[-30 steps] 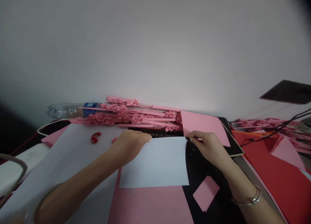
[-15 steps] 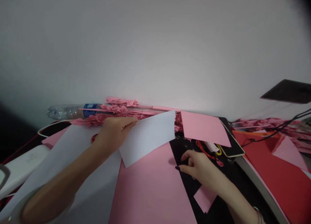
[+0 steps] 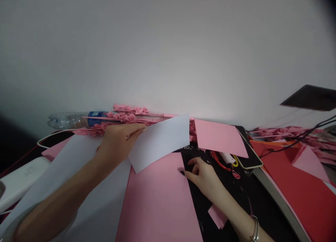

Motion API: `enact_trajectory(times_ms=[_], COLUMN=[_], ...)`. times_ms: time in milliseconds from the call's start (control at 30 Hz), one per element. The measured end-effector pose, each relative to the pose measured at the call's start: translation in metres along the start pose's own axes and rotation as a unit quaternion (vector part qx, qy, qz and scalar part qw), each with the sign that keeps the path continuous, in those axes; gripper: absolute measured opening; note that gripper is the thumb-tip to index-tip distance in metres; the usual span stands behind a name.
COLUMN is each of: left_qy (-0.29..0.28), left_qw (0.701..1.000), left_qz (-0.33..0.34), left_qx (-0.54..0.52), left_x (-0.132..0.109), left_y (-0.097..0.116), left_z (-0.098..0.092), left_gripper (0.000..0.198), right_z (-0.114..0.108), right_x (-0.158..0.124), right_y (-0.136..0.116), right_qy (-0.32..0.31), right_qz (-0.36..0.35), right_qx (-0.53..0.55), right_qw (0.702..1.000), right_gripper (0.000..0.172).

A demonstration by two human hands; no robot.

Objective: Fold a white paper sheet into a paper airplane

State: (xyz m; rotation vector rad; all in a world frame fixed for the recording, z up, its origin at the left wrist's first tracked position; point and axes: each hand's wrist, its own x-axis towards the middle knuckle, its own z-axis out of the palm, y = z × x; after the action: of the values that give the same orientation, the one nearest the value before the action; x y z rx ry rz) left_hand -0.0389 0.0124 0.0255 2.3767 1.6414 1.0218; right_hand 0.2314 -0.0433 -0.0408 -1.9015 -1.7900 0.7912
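My left hand (image 3: 117, 142) pinches the left end of a white paper strip (image 3: 161, 140) and holds it lifted and tilted above the table. Under it lies a large pink sheet (image 3: 157, 196) on a black mat (image 3: 236, 196). My right hand (image 3: 202, 173) rests on the mat with its fingertips at the right edge of that pink sheet, fingers loosely spread, nothing in them. A smaller pink sheet (image 3: 219, 138) lies past the right hand.
Pink paper roses on sticks (image 3: 123, 117) and a plastic bottle (image 3: 73, 119) lie along the wall. A large white sheet (image 3: 73, 172) is at the left, red paper (image 3: 296, 186) at the right. Red-handled scissors (image 3: 223, 161) and a small pink scrap (image 3: 217, 215) sit on the mat.
My left hand has lifted the white strip off the pink sheet and swung it back left. My right hand let go of it and moved down to the pink sheet's edge.
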Motion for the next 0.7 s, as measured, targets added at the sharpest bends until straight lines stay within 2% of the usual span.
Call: enact_trajectory(times_ms=[100, 233, 300, 367, 467, 533, 600, 700], left_qy=[0.043, 0.124, 0.125, 0.125, 0.120, 0.113, 0.107, 0.104], left_qw=[0.999, 0.990, 0.990, 0.990, 0.992, 0.993, 0.994, 0.994], left_qz=[0.023, 0.058, 0.060, 0.058, 0.046, 0.038, 0.036, 0.036], left_qx=[-0.004, -0.019, -0.018, -0.015, -0.012, -0.011, -0.009, -0.009], left_x=[0.000, 0.001, 0.001, 0.001, 0.001, 0.001, 0.001, 0.002], left_y=[-0.001, -0.004, -0.005, -0.005, -0.004, -0.003, -0.003, -0.004], left_z=[0.003, 0.008, 0.009, 0.008, 0.005, 0.004, 0.003, 0.004], left_gripper=[0.022, 0.019, 0.018, 0.019, 0.019, 0.018, 0.018, 0.018], right_z=[0.006, 0.012, 0.013, 0.012, 0.007, 0.001, -0.003, -0.005], right_x=[-0.001, -0.004, -0.005, -0.004, 0.003, 0.012, 0.022, 0.036], right_y=[-0.006, -0.014, -0.013, -0.010, -0.005, -0.004, -0.006, -0.012], right_qy=[0.006, -0.015, -0.019, 0.001, 0.025, 0.001, -0.034, -0.053], right_qz=[0.009, 0.036, 0.027, -0.006, -0.073, -0.093, -0.087, -0.066], right_qx=[-0.034, -0.054, -0.055, -0.055, -0.060, -0.070, -0.077, -0.077], right_qw=[0.999, 0.998, 0.998, 0.998, 0.995, 0.993, 0.993, 0.993], right_gripper=[0.030, 0.016, 0.013, 0.020, 0.055, 0.072, 0.071, 0.055])
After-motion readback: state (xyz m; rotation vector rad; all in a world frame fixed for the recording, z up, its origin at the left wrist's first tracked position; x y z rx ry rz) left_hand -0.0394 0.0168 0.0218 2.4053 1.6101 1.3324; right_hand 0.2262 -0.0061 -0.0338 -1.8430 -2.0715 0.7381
